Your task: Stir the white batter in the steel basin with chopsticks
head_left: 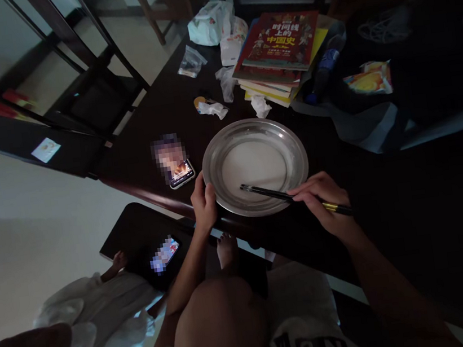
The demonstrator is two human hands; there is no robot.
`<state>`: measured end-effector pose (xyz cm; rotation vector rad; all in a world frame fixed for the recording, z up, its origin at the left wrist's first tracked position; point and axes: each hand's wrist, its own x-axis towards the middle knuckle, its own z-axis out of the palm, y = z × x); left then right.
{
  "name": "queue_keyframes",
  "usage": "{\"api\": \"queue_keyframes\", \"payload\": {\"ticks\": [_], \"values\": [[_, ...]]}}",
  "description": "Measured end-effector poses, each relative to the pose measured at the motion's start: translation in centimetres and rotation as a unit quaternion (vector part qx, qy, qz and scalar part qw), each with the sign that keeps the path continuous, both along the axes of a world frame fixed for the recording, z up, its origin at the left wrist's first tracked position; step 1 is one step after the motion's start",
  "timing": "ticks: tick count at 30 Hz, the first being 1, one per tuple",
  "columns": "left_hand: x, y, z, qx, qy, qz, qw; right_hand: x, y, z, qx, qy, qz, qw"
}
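Now right hand (323, 198) pinches chopsticks (277, 193) over plate (292, 148), left hand (203, 203) steadying.

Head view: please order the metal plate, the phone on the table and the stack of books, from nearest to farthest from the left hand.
From the left hand:
1. Metal plate, touching, on its right.
2. Phone, just beyond, slightly left.
3. Stack of books, far end of the table.

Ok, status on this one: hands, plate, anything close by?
Left hand grips steel plate rim. Right hand holds chopsticks, tips inside plate. Phone lies beside left hand.
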<state>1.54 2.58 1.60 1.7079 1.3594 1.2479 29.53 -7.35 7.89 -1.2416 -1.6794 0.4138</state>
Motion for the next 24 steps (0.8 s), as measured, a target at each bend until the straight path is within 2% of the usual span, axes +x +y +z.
{"api": "queue_keyframes", "payload": {"ticks": [6, 10, 15, 20, 24], "values": [[0.03, -0.05, 0.16, -0.004, 0.001, 0.003, 1.0, 0.04, -0.06, -0.18, 0.007, 0.02, -0.04, 0.999], [0.02, -0.04, 0.08, -0.001, 0.005, 0.005, 1.0, 0.05, -0.09, -0.21, -0.015, 0.008, -0.007, 1.0], [-0.04, -0.02, -0.04, 0.002, 0.007, 0.004, 1.0, 0.14, -0.04, -0.15, 0.004, 0.002, -0.043, 0.999], [0.0, -0.02, 0.05, -0.001, -0.001, 0.003, 1.0, 0.01, -0.04, -0.1, -0.013, 0.008, -0.01, 1.0], [0.06, -0.01, 0.03, -0.005, -0.003, 0.003, 1.0, 0.05, -0.06, -0.14, -0.007, 0.005, -0.039, 0.999]]}}
